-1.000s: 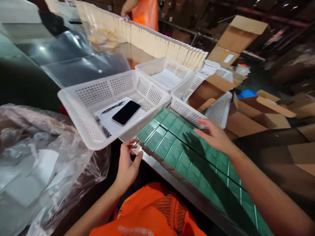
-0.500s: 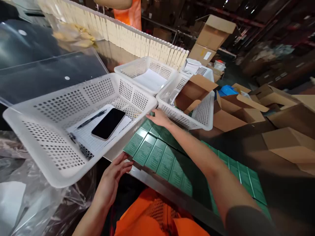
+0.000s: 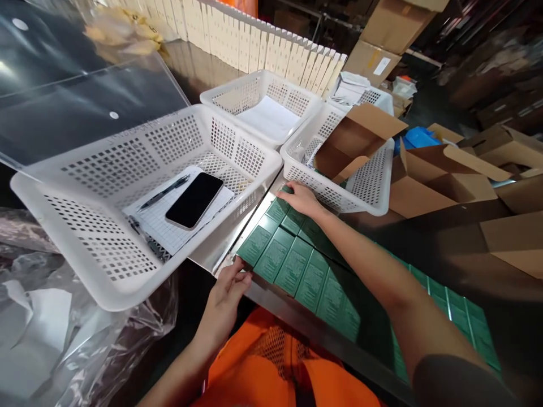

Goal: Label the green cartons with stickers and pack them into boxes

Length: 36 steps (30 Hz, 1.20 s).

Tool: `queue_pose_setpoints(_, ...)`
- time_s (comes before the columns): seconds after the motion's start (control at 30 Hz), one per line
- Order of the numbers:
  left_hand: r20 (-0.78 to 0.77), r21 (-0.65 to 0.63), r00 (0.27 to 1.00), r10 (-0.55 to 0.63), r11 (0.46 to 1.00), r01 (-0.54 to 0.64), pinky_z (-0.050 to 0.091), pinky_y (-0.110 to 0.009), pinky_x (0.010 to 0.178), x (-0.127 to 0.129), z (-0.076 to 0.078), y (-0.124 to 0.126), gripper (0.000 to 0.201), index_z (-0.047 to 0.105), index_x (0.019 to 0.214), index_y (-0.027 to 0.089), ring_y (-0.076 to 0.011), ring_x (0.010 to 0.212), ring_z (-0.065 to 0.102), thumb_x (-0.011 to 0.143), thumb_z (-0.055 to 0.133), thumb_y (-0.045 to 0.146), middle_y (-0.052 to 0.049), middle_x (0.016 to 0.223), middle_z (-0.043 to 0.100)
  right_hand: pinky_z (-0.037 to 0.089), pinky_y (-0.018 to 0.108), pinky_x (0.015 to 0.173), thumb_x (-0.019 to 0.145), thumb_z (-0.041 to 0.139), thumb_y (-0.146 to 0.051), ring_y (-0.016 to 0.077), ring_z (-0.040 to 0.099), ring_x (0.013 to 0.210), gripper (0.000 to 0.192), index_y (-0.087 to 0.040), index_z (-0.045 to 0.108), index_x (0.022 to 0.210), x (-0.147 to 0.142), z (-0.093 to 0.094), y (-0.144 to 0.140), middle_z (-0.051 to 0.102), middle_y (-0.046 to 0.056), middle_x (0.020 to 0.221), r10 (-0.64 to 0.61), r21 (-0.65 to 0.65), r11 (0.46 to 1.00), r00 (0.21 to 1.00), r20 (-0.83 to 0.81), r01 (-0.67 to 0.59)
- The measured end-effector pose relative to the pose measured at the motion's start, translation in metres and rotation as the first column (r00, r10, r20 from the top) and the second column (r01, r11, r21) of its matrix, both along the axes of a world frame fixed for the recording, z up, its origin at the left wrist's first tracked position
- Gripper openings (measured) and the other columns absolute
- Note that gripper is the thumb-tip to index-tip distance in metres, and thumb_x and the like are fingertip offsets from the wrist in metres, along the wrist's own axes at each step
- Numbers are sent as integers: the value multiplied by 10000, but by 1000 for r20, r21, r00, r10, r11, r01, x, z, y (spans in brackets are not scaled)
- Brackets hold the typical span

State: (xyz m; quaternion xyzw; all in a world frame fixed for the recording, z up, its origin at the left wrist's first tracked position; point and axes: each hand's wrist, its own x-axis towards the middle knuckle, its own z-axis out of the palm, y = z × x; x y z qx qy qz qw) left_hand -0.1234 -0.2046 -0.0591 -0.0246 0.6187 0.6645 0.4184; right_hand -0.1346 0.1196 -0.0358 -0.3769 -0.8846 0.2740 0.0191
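Note:
Flat green boxes (image 3: 278,254) with embossed-looking lettering lie side by side in rows on the metal table. My right hand (image 3: 300,199) reaches across them, its fingers bent around the far end box (image 3: 278,210) beside the baskets. At the near left corner of the rows, my left hand (image 3: 231,285) touches the box edge with loosely bent fingers, the thumb side toward the table edge. Part of the rows is hidden under my right forearm and its shadow.
A white basket (image 3: 89,249) on the left holds a phone (image 3: 194,200), a pen (image 3: 163,192) and paper. Behind stand a basket (image 3: 207,99) with paper and a basket (image 3: 384,186) with an open carton (image 3: 360,135). More cartons (image 3: 424,192) lie right. A cream-coloured row (image 3: 254,45) lines the back.
The view has shifted, so the baskets appear higher and further right. The gap between the left basket and the green boxes looks wider. Both hands stay at the boxes; the left fingers are more bent.

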Motion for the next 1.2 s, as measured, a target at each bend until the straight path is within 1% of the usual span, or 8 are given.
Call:
queue_pose_setpoints(0.23, -506, -130, 845, -170, 984, 120, 426, -467, 1132, 24, -2, -7, 650, 505, 1505, 298, -327, 1369, 487, 891, 677, 420, -132, 1480, 473, 537, 398, 916, 812, 580, -384, 242, 706, 949, 409, -212, 579, 1183, 12, -3, -2, 713, 57, 1142, -45, -99, 995, 983, -180, 28)
queue_pose_setpoints(0.4, -559, -197, 787, -261, 964, 179, 336, -500, 1201, 30, -5, -8, 681, 472, 1528, 294, -352, 1461, 395, 887, 690, 367, -124, 1603, 364, 572, 360, 878, 782, 636, -323, 222, 730, 930, 430, -216, 565, 1192, 24, -4, 5, 743, 47, 1099, 10, -178, 983, 972, -236, -54)
queue_pose_setpoints(0.5, -408, -94, 901, -150, 988, 122, 462, -461, 1076, 29, -5, -16, 757, 400, 1561, 332, -316, 1324, 544, 868, 702, 380, -106, 1614, 372, 553, 400, 953, 827, 671, -441, 265, 699, 1091, 550, -214, 539, 1310, 34, 4, 9, 719, 101, 1219, 27, -148, 987, 976, -217, -60)
queue_pose_setpoints(0.6, 41, 54, 999, -36, 998, 34, 549, -416, 915, 25, 1, -23, 727, 523, 1470, 239, -304, 1158, 659, 795, 736, 402, -158, 1477, 546, 467, 500, 1068, 901, 577, -583, 347, 615, 1238, 582, -178, 574, 1319, 45, 11, 10, 659, 170, 1326, 30, -35, 999, 993, -116, -35)
queue_pose_setpoints(0.67, 338, 126, 940, -30, 992, -13, 546, -438, 954, 22, 9, -22, 639, 651, 1307, 153, -333, 1153, 674, 720, 756, 384, -191, 1340, 652, 421, 553, 1097, 885, 585, -631, 410, 575, 1270, 570, -165, 657, 1204, 51, 13, 9, 663, 196, 1305, 44, 8, 999, 999, -24, -44)
queue_pose_setpoints(0.77, 491, 144, 871, 7, 986, -89, 444, -481, 1131, 20, 21, -12, 501, 744, 1111, 108, -365, 1275, 613, 655, 740, 315, -197, 1270, 702, 391, 579, 1120, 793, 688, -663, 464, 514, 1324, 594, -177, 705, 1133, 56, 15, 8, 633, 195, 1357, 68, -5, 998, 995, 71, -68)
queue_pose_setpoints(0.97, 309, 248, 951, -32, 967, -48, 285, -506, 1252, 39, 20, -7, 482, 769, 1174, 180, -363, 1449, 445, 725, 776, 355, -138, 1443, 617, 434, 531, 1117, 715, 767, -613, 421, 494, 1368, 761, -210, 597, 1337, 70, 28, 13, 551, 139, 1477, 148, -111, 984, 985, 93, -137)
queue_pose_setpoints(1.2, -187, 163, 952, -241, 948, 272, 166, -490, 1283, 64, -7, -12, 658, 462, 1513, 383, -339, 1581, 95, 902, 698, 437, 62, 1716, 59, 513, 518, 1002, 514, 928, -426, 359, 655, 1119, 1010, -182, 440, 1364, 75, 14, 15, 663, 122, 1197, 154, -192, 965, 979, -135, -178)
